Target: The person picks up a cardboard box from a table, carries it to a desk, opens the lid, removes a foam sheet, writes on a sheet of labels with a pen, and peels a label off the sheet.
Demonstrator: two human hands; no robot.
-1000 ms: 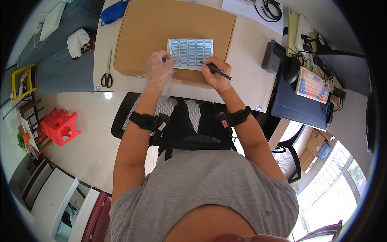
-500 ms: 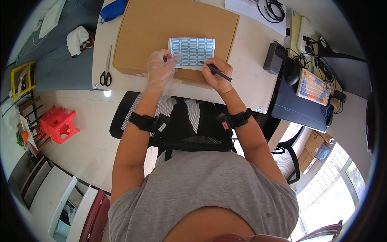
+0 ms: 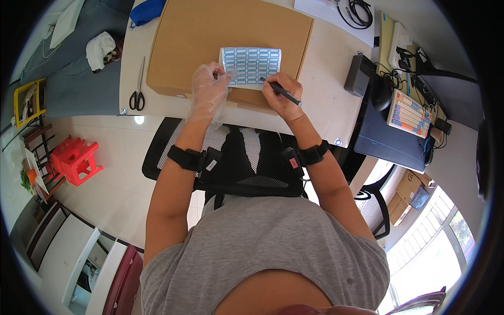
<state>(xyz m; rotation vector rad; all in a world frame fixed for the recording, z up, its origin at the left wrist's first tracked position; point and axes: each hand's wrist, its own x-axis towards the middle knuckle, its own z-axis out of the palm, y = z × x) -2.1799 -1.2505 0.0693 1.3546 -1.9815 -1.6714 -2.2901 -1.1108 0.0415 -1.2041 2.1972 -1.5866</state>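
A sheet of blue-bordered sticker labels [image 3: 252,63] lies on a large brown cardboard box [image 3: 231,26], near the box's front edge. My left hand [image 3: 209,86], in a clear plastic glove, pinches the sheet's lower left corner between thumb and fingers. My bare right hand [image 3: 282,97] grips a black pen [image 3: 286,94], its tip on or just above the lower right part of the sheet. Whether the tip touches the paper is too small to tell. Black straps with small boxes circle both my forearms.
Black-handled scissors [image 3: 137,94] lie left of the box on the table [image 3: 325,105]. A blue cloth item [image 3: 147,13] rests at the far left. To the right are a dark grey box-shaped device [image 3: 359,75], a keyboard [image 3: 409,113] and tangled cables. A black mesh chair [image 3: 244,157] stands before me.
Almost nothing differs. The view has shifted very slightly, and both hands keep their hold on the sheet and the pen.
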